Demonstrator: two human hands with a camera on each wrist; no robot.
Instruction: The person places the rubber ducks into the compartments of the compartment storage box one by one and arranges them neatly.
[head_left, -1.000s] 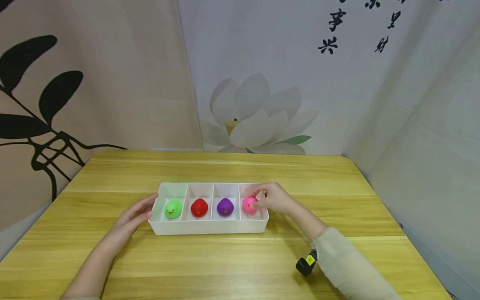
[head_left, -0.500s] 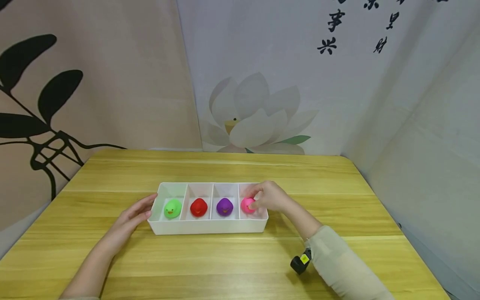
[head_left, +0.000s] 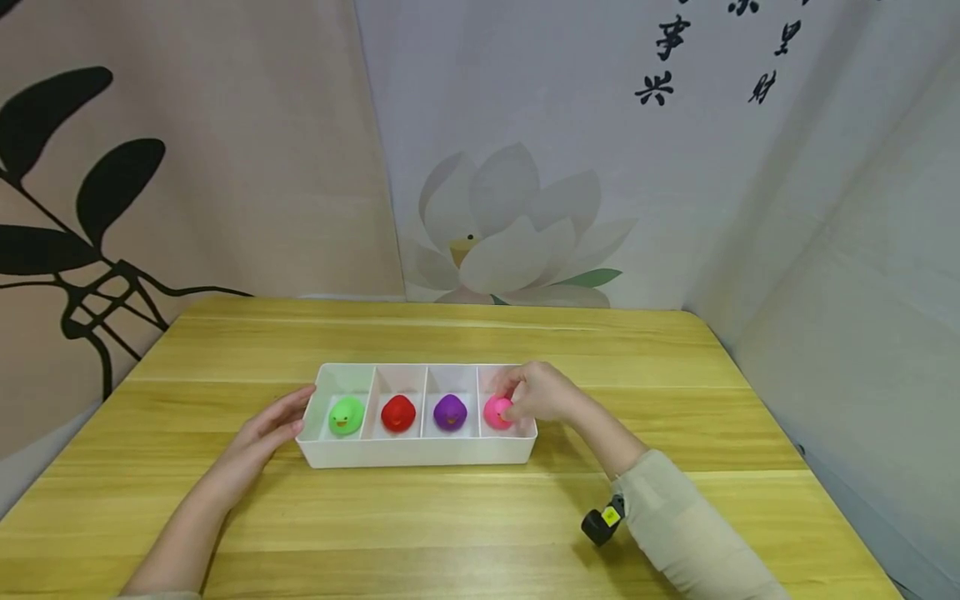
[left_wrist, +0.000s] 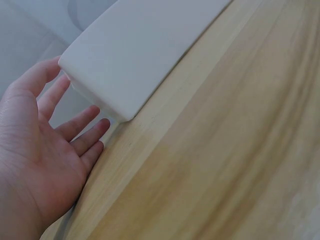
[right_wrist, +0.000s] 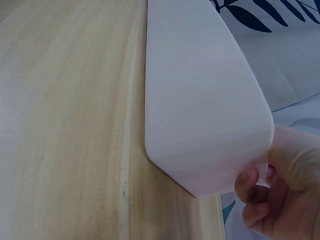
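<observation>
A white tray (head_left: pixel 416 454) with a row of compartments stands on the table, one small rubber duck in each. From left to right come a green duck (head_left: pixel 346 417), a red duck (head_left: pixel 398 413), a purple duck (head_left: pixel 450 412) and a pink duck (head_left: pixel 494 412). My right hand (head_left: pixel 546 393) reaches over the tray's right end and pinches the pink duck between thumb and fingers. In the right wrist view the tray wall hides that duck. My left hand (head_left: pixel 258 433) touches the tray's left end, its fingers (left_wrist: pixel 80 125) spread and relaxed.
The wooden table (head_left: pixel 390 533) extends around the tray on all sides. Behind it hangs a pale curtain (head_left: pixel 525 100) printed with a lotus and dark characters. A black wrist camera (head_left: pixel 602 523) sits at the right sleeve (head_left: pixel 690 517).
The right wrist and forearm have shifted slightly left, with the fingers staying at the pink duck. Left hand, tray and the other ducks look unmoved.
</observation>
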